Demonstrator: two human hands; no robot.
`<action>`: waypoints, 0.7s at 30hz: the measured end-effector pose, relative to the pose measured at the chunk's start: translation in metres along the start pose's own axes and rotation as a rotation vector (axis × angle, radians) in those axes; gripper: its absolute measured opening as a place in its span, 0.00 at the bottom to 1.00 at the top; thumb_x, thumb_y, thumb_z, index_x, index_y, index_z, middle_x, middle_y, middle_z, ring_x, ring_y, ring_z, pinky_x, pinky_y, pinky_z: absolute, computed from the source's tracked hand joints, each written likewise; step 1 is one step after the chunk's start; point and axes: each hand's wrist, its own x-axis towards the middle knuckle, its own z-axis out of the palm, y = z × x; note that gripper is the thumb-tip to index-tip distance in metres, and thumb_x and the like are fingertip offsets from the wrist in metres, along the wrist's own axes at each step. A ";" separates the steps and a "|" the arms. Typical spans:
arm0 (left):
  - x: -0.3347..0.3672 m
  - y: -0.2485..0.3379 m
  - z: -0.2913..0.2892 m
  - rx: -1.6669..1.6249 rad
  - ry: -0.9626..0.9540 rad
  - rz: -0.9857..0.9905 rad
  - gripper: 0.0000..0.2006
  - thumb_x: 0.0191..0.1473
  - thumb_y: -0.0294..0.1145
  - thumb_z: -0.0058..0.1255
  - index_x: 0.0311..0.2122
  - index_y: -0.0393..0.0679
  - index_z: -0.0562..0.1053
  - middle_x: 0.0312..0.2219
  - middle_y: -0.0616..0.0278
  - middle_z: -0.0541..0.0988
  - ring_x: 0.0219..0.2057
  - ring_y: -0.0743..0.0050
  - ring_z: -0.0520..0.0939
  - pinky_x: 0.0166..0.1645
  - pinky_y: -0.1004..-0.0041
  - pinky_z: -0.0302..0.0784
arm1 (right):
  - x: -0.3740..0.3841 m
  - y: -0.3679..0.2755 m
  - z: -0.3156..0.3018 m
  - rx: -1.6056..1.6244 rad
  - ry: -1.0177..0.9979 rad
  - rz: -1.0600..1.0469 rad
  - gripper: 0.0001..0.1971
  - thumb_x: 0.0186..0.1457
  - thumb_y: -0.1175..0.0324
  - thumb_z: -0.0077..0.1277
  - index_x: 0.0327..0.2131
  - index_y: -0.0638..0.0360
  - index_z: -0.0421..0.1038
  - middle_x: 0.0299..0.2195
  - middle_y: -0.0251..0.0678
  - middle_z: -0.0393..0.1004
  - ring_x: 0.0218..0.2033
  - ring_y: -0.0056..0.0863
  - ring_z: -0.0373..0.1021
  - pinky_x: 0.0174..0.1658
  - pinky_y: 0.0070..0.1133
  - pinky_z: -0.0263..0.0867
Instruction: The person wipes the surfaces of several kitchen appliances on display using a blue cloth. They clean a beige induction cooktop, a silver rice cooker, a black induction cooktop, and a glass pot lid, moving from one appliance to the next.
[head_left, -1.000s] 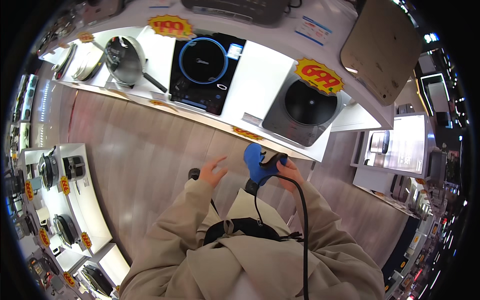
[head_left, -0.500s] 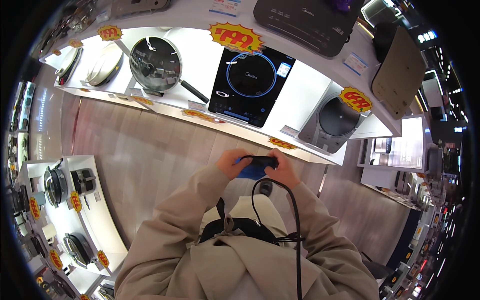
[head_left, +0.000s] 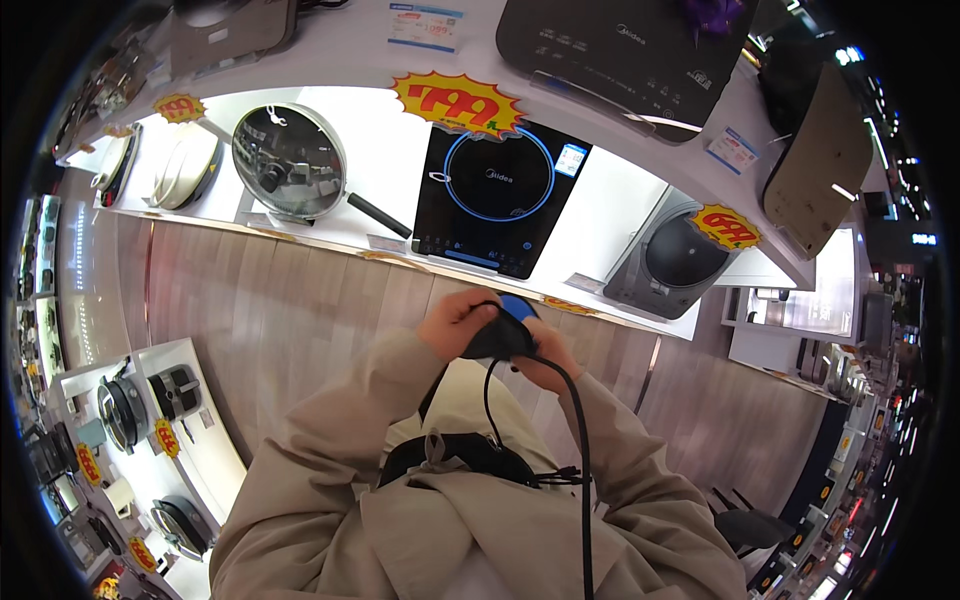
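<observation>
Both of my hands are closed around one small blue and black device (head_left: 508, 325) with a black cable (head_left: 580, 460) running down from it over my beige coat. My left hand (head_left: 455, 322) covers its left side and top. My right hand (head_left: 545, 362) cups it from below and the right. The device sits just in front of a white display shelf (head_left: 390, 170), close to a black induction cooktop (head_left: 495, 195) with a blue ring.
On the shelf stand a lidded frying pan (head_left: 295, 165), a white pot (head_left: 185, 170) and a tilted grey cooker (head_left: 670, 262), with yellow starburst price tags. A second shelf above carries another black cooktop (head_left: 620, 45). A lower display (head_left: 150, 430) of appliances stands at left on the wood floor.
My left hand, raised and spread a second ago, has come onto the device, which both hands now hold. The view has shifted so the shelf sits lower and closer.
</observation>
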 end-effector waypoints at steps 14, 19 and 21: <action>0.081 -0.028 -0.115 0.591 0.041 0.238 0.03 0.59 0.26 0.52 0.36 0.38 0.74 0.25 0.53 0.76 0.26 0.55 0.77 0.32 0.67 0.72 | 0.051 0.035 -0.040 0.746 0.684 0.424 0.06 0.51 0.81 0.38 0.31 0.61 0.66 0.24 0.41 0.76 0.25 0.33 0.77 0.27 0.26 0.71; 0.137 -0.077 -0.127 0.725 0.194 0.727 0.02 0.55 0.21 0.54 0.34 0.36 0.75 0.24 0.54 0.74 0.24 0.55 0.76 0.30 0.68 0.71 | 0.100 0.086 -0.027 0.859 0.963 -0.287 0.07 0.57 0.81 0.40 0.34 0.57 0.66 0.36 0.32 0.74 0.38 0.23 0.73 0.48 0.19 0.68; 0.151 -0.089 -0.127 0.684 0.342 0.729 0.01 0.54 0.20 0.56 0.33 0.35 0.76 0.23 0.55 0.75 0.22 0.61 0.76 0.28 0.72 0.70 | 0.129 0.104 -0.021 0.576 0.966 -0.485 0.07 0.57 0.82 0.44 0.36 0.57 0.65 0.37 0.29 0.71 0.41 0.17 0.67 0.52 0.17 0.62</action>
